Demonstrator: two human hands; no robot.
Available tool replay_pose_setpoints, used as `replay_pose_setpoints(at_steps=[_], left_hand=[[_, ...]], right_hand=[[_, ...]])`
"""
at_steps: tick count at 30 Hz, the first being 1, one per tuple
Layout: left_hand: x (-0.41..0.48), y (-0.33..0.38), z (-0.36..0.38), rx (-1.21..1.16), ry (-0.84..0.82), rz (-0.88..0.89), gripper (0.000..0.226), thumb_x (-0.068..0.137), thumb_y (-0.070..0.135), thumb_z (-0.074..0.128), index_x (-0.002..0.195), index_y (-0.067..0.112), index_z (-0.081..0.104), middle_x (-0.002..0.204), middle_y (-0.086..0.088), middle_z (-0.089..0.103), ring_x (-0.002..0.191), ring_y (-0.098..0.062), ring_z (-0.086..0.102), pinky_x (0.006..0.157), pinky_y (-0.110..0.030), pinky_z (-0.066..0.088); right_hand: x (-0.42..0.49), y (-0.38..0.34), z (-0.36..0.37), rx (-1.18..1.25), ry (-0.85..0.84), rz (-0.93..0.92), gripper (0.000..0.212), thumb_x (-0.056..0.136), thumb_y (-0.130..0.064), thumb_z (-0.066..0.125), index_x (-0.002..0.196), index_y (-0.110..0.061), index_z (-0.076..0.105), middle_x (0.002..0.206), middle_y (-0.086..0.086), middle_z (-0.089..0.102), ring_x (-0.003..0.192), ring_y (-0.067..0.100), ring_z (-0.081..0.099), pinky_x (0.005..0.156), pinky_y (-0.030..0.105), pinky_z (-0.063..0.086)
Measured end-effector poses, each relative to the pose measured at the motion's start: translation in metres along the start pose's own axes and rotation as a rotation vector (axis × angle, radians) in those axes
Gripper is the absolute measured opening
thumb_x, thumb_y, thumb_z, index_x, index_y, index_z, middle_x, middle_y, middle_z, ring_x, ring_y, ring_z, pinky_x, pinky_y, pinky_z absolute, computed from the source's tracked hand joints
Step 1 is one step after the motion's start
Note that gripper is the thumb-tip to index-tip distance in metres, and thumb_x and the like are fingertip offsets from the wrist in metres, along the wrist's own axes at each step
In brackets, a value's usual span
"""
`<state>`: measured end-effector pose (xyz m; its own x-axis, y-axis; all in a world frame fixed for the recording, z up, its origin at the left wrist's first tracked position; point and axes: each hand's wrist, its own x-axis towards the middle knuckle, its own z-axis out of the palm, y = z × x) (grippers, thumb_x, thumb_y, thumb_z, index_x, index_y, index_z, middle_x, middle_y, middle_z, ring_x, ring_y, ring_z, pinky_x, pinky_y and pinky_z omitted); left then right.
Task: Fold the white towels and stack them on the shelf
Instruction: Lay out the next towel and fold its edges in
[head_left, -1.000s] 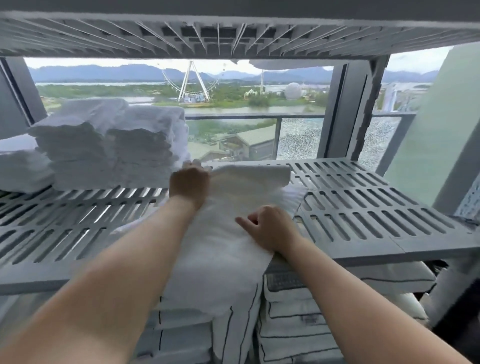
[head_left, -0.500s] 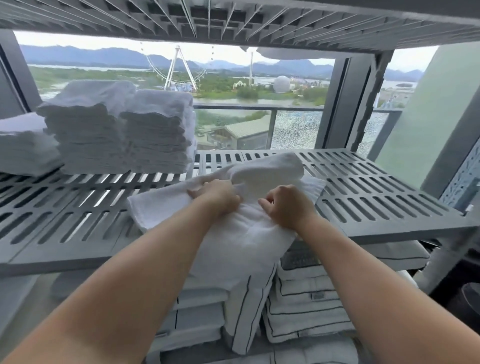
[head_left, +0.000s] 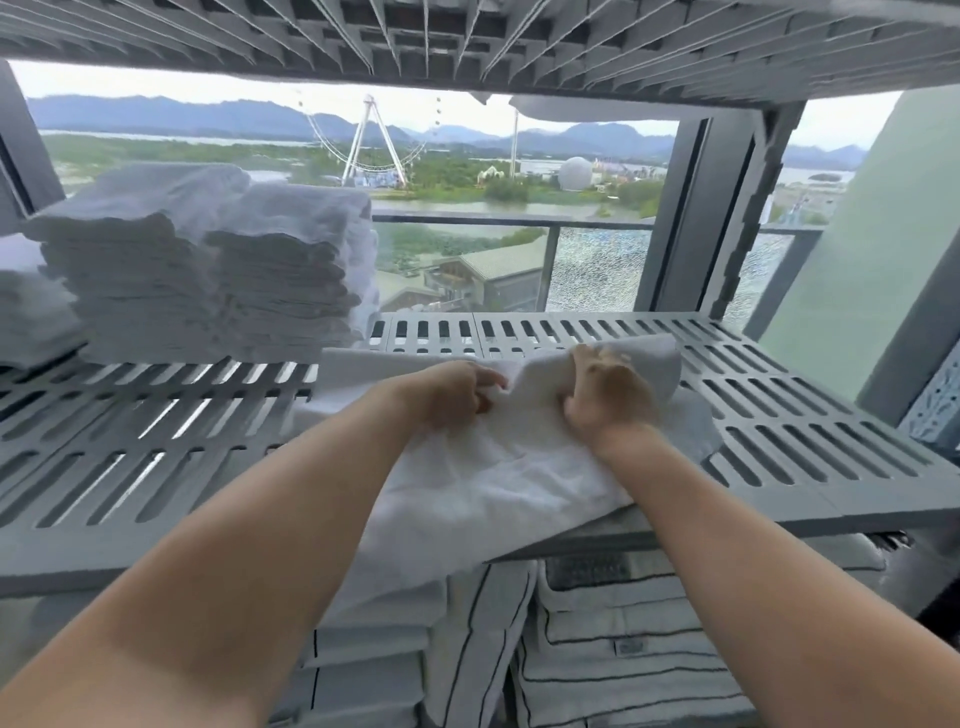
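On the grey shelf (head_left: 779, 415), mid-fold.
My left hand (head_left: 452, 395) and right hand (head_left: 608, 395) each pinch bunched folds of the white towel (head_left: 493, 478).

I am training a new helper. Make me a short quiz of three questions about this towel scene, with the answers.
1. True or false: both the left hand and the right hand grip the white towel.
2. Where do the folded stacks stand on the shelf? A: left, B: right, C: front edge.
3. Fill in: the towel's near end hangs over the shelf's ____ edge.
Key: 1 true; 2 A; 3 front.
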<state>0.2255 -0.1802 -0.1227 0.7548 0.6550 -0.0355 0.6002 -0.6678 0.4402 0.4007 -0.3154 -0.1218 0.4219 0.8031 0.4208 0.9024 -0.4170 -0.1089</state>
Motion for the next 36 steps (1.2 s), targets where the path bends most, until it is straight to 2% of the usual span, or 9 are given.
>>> replay_pose_setpoints(at_steps=[7, 12, 15, 18, 21, 23, 28, 33, 36], left_hand=[[0.056, 0.030, -0.020, 0.048, -0.038, -0.065, 0.047, 0.090, 0.006, 0.061, 0.133, 0.026, 0.063, 0.126, 0.004, 0.063, 0.117, -0.017, 0.058, 0.091, -0.019, 0.037], [0.066, 0.023, -0.031, 0.491, 0.304, -0.180, 0.054, 0.090, 0.062, 0.060, 0.136, 0.036, 0.052, 0.136, 0.000, 0.061, 0.123, -0.024, 0.058, 0.093, -0.037, 0.048], [0.065, 0.007, -0.027, 0.603, 0.271, -0.233, 0.058, 0.087, 0.071, 0.055, 0.134, 0.038, 0.055, 0.132, 0.000, 0.064, 0.121, -0.023, 0.060, 0.087, -0.035, 0.049], [0.062, -0.012, -0.030, 0.532, 0.133, -0.232, 0.044, 0.094, 0.051, 0.060, 0.135, 0.033, 0.059, 0.136, 0.002, 0.062, 0.125, -0.025, 0.058, 0.098, -0.035, 0.047], [0.069, -0.023, -0.037, 0.546, 0.144, -0.184, 0.013, 0.095, 0.023, 0.052, 0.093, 0.021, 0.064, 0.113, -0.004, 0.070, 0.108, -0.030, 0.063, 0.086, -0.037, 0.051], [0.080, -0.024, -0.045, 0.573, 0.146, -0.195, 0.017, 0.093, 0.020, 0.049, 0.078, 0.023, 0.057, 0.104, -0.007, 0.070, 0.101, -0.031, 0.063, 0.080, -0.037, 0.052], [0.112, -0.024, -0.069, 0.803, 0.440, -0.373, 0.031, 0.094, 0.037, 0.061, 0.109, 0.012, 0.071, 0.111, -0.010, 0.063, 0.103, -0.031, 0.063, 0.068, -0.035, 0.043], [0.148, -0.009, -0.089, 0.627, 0.518, -0.556, 0.020, 0.087, 0.012, 0.059, 0.103, 0.012, 0.070, 0.102, -0.009, 0.071, 0.095, -0.031, 0.069, 0.059, -0.034, 0.048], [0.167, -0.014, -0.101, 0.403, 0.588, -0.503, 0.025, 0.086, 0.005, 0.059, 0.109, 0.007, 0.069, 0.111, -0.016, 0.070, 0.104, -0.034, 0.067, 0.069, -0.040, 0.053]], right_hand=[[0.075, 0.029, 0.013, 0.017, -0.018, 0.023, 0.025, 0.081, -0.016, 0.051, 0.099, -0.014, 0.069, 0.098, 0.013, 0.071, 0.093, 0.033, 0.067, 0.067, 0.032, 0.042], [0.120, 0.043, 0.025, 0.061, -0.010, 0.107, 0.027, 0.082, -0.018, 0.051, 0.102, -0.012, 0.069, 0.103, 0.011, 0.071, 0.096, 0.032, 0.068, 0.069, 0.031, 0.041], [0.138, 0.045, 0.043, 0.103, 0.035, 0.081, 0.035, 0.085, -0.014, 0.048, 0.118, -0.011, 0.058, 0.108, 0.013, 0.069, 0.101, 0.035, 0.066, 0.078, 0.038, 0.047], [0.151, 0.037, 0.058, 0.138, -0.072, 0.051, 0.049, 0.085, -0.015, 0.050, 0.134, -0.012, 0.044, 0.124, 0.017, 0.058, 0.114, 0.037, 0.059, 0.089, 0.043, 0.047], [0.162, 0.021, 0.061, -0.001, -0.421, 0.082, 0.074, 0.075, -0.021, 0.064, 0.143, -0.016, 0.034, 0.151, 0.018, 0.030, 0.138, 0.036, 0.036, 0.103, 0.050, 0.040], [0.171, 0.012, 0.058, -0.113, -0.523, 0.076, 0.084, 0.073, -0.026, 0.068, 0.148, -0.015, 0.031, 0.155, 0.018, 0.022, 0.141, 0.037, 0.030, 0.102, 0.052, 0.040], [0.186, 0.018, 0.055, -0.161, -0.279, -0.001, 0.045, 0.090, -0.020, 0.051, 0.135, -0.022, 0.053, 0.131, 0.007, 0.058, 0.121, 0.028, 0.056, 0.080, 0.036, 0.047], [0.210, 0.015, 0.049, -0.149, -0.097, 0.028, 0.035, 0.094, -0.009, 0.042, 0.119, -0.015, 0.066, 0.115, 0.011, 0.068, 0.105, 0.032, 0.066, 0.075, 0.035, 0.047], [0.228, 0.011, 0.045, -0.106, -0.030, 0.096, 0.037, 0.092, -0.004, 0.042, 0.122, -0.010, 0.063, 0.114, 0.014, 0.067, 0.104, 0.034, 0.066, 0.072, 0.036, 0.044]])
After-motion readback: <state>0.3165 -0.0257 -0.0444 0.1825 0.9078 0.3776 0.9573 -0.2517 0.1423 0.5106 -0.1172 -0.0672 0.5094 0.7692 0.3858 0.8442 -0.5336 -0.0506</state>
